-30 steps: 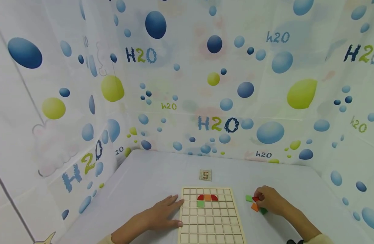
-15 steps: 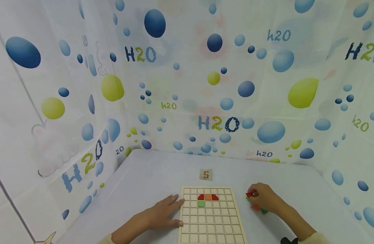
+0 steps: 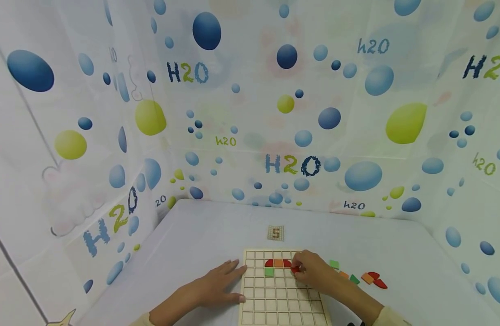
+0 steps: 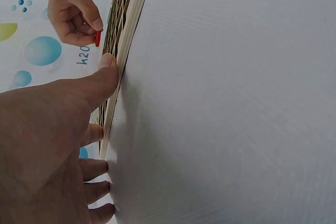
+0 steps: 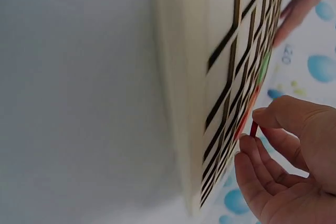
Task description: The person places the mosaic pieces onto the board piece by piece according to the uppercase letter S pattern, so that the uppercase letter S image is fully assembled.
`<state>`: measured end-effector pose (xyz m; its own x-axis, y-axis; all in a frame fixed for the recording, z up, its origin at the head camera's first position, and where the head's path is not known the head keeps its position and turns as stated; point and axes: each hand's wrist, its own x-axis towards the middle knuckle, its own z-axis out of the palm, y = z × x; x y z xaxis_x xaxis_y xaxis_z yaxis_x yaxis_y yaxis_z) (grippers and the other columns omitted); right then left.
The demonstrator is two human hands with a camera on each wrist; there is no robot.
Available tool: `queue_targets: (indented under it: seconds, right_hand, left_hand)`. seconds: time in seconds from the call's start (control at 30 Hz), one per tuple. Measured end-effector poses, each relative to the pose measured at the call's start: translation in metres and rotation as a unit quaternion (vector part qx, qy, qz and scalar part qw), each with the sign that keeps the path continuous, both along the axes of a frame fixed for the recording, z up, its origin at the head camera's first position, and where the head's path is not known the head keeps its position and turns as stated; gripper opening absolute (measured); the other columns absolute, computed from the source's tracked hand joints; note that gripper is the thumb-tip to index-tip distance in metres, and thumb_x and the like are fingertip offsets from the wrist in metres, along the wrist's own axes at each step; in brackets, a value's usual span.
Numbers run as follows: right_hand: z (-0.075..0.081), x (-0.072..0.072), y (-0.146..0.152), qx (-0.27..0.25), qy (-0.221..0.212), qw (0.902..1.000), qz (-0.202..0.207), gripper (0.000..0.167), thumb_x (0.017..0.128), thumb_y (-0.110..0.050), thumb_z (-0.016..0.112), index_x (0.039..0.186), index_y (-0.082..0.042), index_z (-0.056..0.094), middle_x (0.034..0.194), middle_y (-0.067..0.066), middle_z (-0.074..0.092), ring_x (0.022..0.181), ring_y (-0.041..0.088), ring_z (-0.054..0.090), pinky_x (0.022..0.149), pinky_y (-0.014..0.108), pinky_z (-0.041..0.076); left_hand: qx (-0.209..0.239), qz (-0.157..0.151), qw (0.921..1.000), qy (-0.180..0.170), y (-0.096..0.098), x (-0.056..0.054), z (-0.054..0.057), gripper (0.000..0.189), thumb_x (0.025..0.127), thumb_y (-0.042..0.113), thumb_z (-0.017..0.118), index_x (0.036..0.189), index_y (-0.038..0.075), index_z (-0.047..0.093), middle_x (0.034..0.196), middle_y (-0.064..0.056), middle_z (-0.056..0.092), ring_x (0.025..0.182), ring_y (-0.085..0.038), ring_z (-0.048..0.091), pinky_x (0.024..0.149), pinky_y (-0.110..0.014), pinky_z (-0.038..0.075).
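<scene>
- Red piece (image 3: 295, 270): located over the gridded board (image 3: 270, 293), lower centre of the head frame. The right wrist view suggests it is just clear of the surface; contact not confirmed from overhead.
- Right hand (image 3: 313, 270): grasping the red piece, pinched between thumb and fingertip. The target cell is partly hidden beneath this hand.
- Left hand (image 3: 217, 285): holding nothing, fingers extended, thumb and a fingertip against the board's left edge. Judged adequate as a brace (light pressure only, or the board may slide).
- Set tiles: orange square (image 3: 278, 263) in the upper row between two rounded red tiles; green square (image 3: 269, 271) directly below the left one. Main risk, in my judgement: the knuckles nudging the right-hand red tile.
- Reference: small card (image 3: 276, 233), above the board, bearing a figure like an S or 5. Advisable to check the curve's direction against it.
- Recommended method: turn the piece first, line its straight sides up with the cell ridges, lower it flat, then press with one fingertip.
</scene>
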<state>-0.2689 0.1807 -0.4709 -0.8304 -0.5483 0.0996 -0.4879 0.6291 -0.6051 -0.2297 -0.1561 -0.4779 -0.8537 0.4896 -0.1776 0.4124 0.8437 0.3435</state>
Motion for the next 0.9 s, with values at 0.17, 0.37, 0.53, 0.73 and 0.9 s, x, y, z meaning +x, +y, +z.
queue_targets:
  seconds: [0.17,0.37,0.53,0.73,0.9]
  right_hand:
    - [-0.003,0.005,-0.028,-0.002,0.011,0.9987,0.049,0.012,0.094,-0.002,0.075,0.092,-0.011,0.067,0.092,-0.001,0.061,0.082,0.008,0.053,0.069,0.023,0.052]
    - [-0.005,0.012,-0.051,0.04,0.048,0.9956,0.069,0.013,0.095,-0.01,0.08,0.092,-0.016,0.068,0.093,-0.008,0.058,0.082,0.001,0.054,0.071,0.021,0.053]
    - [-0.007,0.014,-0.06,0.07,0.075,0.9922,0.071,0.01,0.094,-0.014,0.082,0.095,-0.016,0.072,0.093,-0.012,0.058,0.085,-0.001,0.054,0.075,0.02,0.054]
    - [-0.006,0.015,-0.059,0.075,0.074,0.9911,0.081,0.011,0.093,-0.016,0.083,0.097,-0.019,0.073,0.094,-0.014,0.06,0.089,0.0,0.056,0.076,0.021,0.054]
    - [-0.006,0.017,-0.058,0.072,0.08,0.9904,0.086,0.009,0.094,-0.017,0.082,0.098,-0.019,0.074,0.095,-0.013,0.062,0.09,0.001,0.056,0.078,0.022,0.054]
  left_hand:
    - [0.004,0.004,1.0,-0.005,0.001,0.0,0.001,0.085,0.095,0.067,0.065,0.165,0.024,0.039,0.172,-0.016,0.032,0.158,-0.043,0.029,0.122,-0.065,0.033]
    - [0.004,0.008,0.9999,-0.01,0.0,0.001,0.001,0.085,0.095,0.067,0.065,0.165,0.026,0.038,0.172,-0.014,0.031,0.159,-0.042,0.028,0.123,-0.064,0.032]
    - [0.009,0.003,0.9999,-0.006,-0.001,0.002,0.0,0.085,0.096,0.068,0.063,0.165,0.026,0.037,0.172,-0.015,0.03,0.159,-0.042,0.028,0.122,-0.065,0.032]
    - [0.009,0.004,0.9999,-0.007,0.0,0.002,0.0,0.084,0.096,0.068,0.063,0.165,0.027,0.037,0.173,-0.014,0.03,0.159,-0.042,0.027,0.123,-0.064,0.031]
    - [0.006,0.007,0.9999,-0.009,0.0,0.002,0.0,0.085,0.095,0.068,0.064,0.165,0.028,0.037,0.173,-0.013,0.03,0.159,-0.042,0.027,0.123,-0.064,0.031]
